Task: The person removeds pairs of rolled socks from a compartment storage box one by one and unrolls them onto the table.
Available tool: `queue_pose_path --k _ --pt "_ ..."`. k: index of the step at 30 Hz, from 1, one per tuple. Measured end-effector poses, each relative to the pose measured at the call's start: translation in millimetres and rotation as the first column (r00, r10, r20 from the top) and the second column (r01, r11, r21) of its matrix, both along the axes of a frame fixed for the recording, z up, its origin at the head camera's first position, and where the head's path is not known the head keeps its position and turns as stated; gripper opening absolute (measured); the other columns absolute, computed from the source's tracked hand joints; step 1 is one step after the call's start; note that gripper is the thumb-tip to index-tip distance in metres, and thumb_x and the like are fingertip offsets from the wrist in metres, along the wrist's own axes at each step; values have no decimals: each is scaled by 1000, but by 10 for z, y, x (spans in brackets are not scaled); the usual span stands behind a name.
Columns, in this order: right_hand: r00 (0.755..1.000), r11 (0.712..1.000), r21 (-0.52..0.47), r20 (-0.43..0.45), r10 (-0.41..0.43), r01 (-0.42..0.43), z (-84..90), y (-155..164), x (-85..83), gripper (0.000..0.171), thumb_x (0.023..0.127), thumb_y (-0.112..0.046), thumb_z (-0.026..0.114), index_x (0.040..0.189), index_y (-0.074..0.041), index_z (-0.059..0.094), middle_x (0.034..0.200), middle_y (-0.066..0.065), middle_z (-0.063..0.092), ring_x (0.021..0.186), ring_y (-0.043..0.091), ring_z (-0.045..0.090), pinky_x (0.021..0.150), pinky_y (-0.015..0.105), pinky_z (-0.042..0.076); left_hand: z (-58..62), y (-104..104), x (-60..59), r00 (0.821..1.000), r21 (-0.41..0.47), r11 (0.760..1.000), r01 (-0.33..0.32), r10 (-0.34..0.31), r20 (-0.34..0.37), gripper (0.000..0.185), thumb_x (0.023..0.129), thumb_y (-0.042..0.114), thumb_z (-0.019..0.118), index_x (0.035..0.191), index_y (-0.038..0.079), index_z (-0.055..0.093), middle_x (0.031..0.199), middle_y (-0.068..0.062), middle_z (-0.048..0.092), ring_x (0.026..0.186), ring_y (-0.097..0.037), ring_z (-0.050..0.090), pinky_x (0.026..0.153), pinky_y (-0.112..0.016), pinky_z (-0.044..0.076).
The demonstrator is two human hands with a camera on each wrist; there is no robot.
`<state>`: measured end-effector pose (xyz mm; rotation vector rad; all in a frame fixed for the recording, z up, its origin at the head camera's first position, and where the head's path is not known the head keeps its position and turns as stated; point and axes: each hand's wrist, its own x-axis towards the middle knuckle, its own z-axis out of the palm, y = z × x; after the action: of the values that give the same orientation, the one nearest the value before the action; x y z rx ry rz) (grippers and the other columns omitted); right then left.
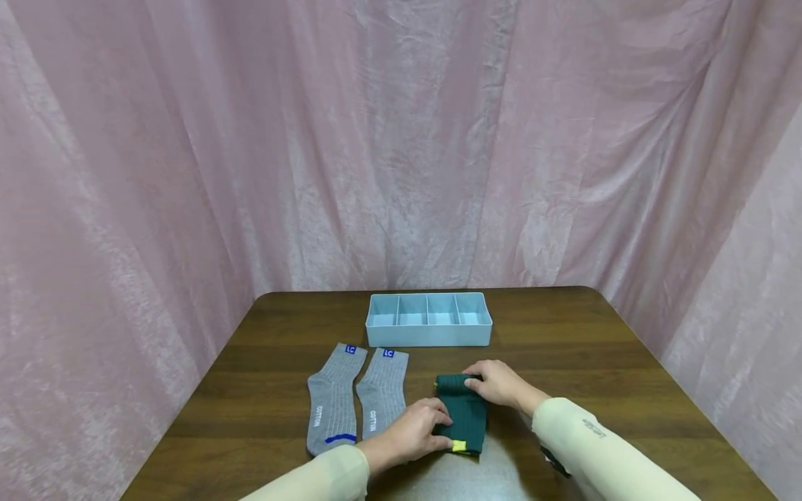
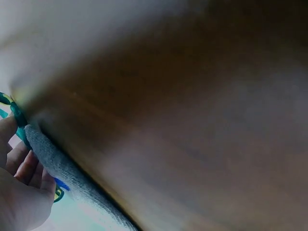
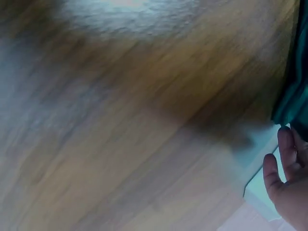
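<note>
Dark green ribbed socks (image 1: 466, 417) lie on the table, stacked flat, their far end folded over into a thick roll and a yellow patch at the near end. My right hand (image 1: 498, 383) grips that rolled far end at its right side, the thumb on the near side of the roll. At the near left edge, my left hand (image 1: 413, 431) pinches the green fabric between thumb and fingers, close to the yellow patch. Two grey socks, a left one (image 1: 334, 400) and a right one (image 1: 383, 390), lie side by side; my left forearm covers the right one's toe.
A light blue box (image 1: 429, 337) with several compartments in a row stands at the back of the brown wooden table (image 1: 595, 348). Pink curtains (image 1: 432, 139) hang behind the table and at its sides.
</note>
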<state>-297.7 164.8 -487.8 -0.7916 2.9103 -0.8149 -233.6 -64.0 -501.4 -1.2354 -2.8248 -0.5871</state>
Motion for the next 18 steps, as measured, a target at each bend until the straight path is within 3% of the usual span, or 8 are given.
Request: queue_pose_path --k 4,10,14,18 --pt "992 991 -53 55 -116 119 -6 -59 -24 21 94 -16 67 114 -8 70 111 9 70 109 33 62 92 53 47 -6 0 -12 1000 8 1000 9 -9 -3 30 86 30 79 105 7 77 105 6 62 99 -5 56 88 -21 47" --pt "979 973 -112 11 -202 202 -32 -94 -70 14 90 -15 73 104 -12 72 105 4 69 103 28 64 90 49 49 -1 1 -32 1000 12 1000 13 -13 -11 29 86 30 79 105 8 77 105 5 62 98 -4 56 88 -21 47" --pt "982 986 -112 -127 -140 126 -60 -88 -81 10 86 -9 77 95 -13 75 98 -2 66 96 22 63 87 45 51 2 -3 -22 1000 11 1000 15 -15 1 29 86 30 79 104 8 77 104 6 63 98 -4 56 87 -20 46" --pt "972 999 -33 -232 -35 28 -87 -68 -83 8 87 -11 75 94 -12 77 97 -2 67 94 21 64 86 45 51 10 1 -18 1000 13 1000 14 -14 9 28 86 30 79 104 8 77 104 6 63 98 -4 56 87 -20 46"
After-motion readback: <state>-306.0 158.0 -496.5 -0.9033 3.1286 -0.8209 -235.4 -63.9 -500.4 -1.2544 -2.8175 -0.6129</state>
